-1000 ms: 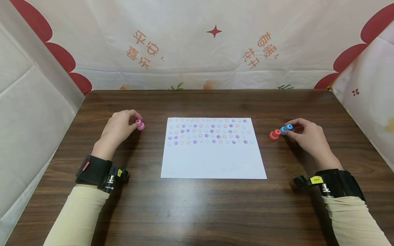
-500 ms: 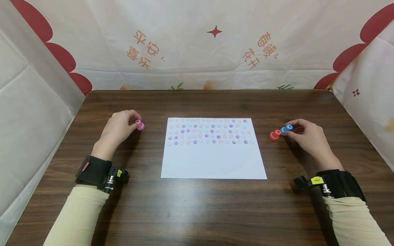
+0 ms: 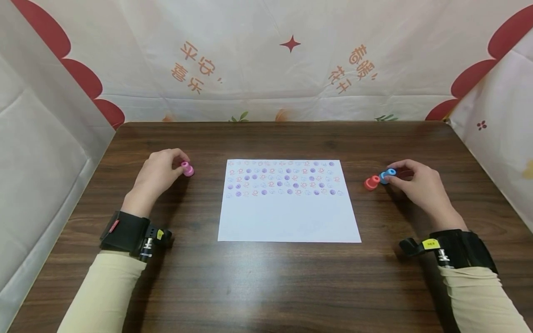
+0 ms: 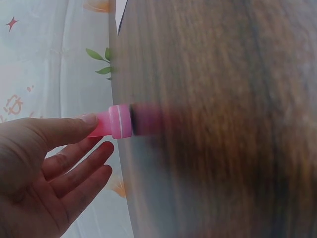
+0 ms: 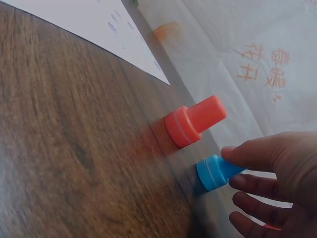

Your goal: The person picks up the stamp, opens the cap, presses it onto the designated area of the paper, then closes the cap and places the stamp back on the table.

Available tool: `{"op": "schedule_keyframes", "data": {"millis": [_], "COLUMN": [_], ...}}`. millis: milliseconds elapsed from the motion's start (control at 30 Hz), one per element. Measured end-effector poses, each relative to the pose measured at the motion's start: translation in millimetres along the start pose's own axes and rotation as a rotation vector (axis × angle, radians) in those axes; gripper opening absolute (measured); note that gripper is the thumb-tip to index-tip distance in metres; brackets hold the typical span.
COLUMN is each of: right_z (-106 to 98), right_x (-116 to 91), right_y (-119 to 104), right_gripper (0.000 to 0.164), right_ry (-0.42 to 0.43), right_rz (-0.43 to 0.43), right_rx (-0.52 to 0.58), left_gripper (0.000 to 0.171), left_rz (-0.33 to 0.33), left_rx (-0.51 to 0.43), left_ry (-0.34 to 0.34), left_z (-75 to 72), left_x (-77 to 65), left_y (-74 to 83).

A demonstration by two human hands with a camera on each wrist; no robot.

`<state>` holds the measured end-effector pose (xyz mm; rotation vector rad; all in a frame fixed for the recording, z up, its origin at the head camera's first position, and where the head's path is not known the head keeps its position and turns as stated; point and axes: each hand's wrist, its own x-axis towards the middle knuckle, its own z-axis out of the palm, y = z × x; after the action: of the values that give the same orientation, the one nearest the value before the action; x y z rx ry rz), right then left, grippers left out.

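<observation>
At the left of the table, my left hand (image 3: 156,173) pinches a pink stamp (image 3: 188,169) by its handle, between thumb and fingers. The left wrist view has the pink stamp (image 4: 120,122) base-down at the tabletop, touching it or just above; I cannot tell which. Over on the right, my right hand (image 3: 420,185) pinches the handle of a blue stamp (image 5: 212,172), whose base is at the table. A red stamp (image 5: 183,127) stands upright close beside it, untouched. Between the hands lies white paper (image 3: 287,217), its upper half printed with rows of small red, blue and purple marks.
The brown wooden table (image 3: 250,286) ends at a straight back edge. Behind it hangs a pale curtain (image 3: 250,60) with red scallops and orange lettering. Black straps with cameras sit on both wrists.
My left hand has shifted slightly left with the pink stamp. The right hand, still on the blue stamp, has barely moved; the red stamp and paper are unchanged.
</observation>
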<state>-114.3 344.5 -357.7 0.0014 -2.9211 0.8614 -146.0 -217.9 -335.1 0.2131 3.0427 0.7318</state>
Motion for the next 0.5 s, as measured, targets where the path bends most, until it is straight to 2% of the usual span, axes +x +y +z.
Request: {"op": "schedule_keyframes", "data": {"millis": [300,500], "right_z": [-2.8,-5.7], "right_x": [-0.6,-1.8], "right_y": [-1.6,-3.0], "right_gripper": [0.046,0.043], "right_ry": [0.003,0.038], "right_rz": [0.015,-0.019], "right_rx": [0.004,0.013], "left_gripper": [0.02,0.021], "left_rz": [0.0,0.005], "left_rx": [-0.002,-0.002], "left_ry": [0.004,0.022], "left_z": [-3.4,-6.6], "left_x": [-0.7,-2.8], "left_y": [-0.6,0.0]}}
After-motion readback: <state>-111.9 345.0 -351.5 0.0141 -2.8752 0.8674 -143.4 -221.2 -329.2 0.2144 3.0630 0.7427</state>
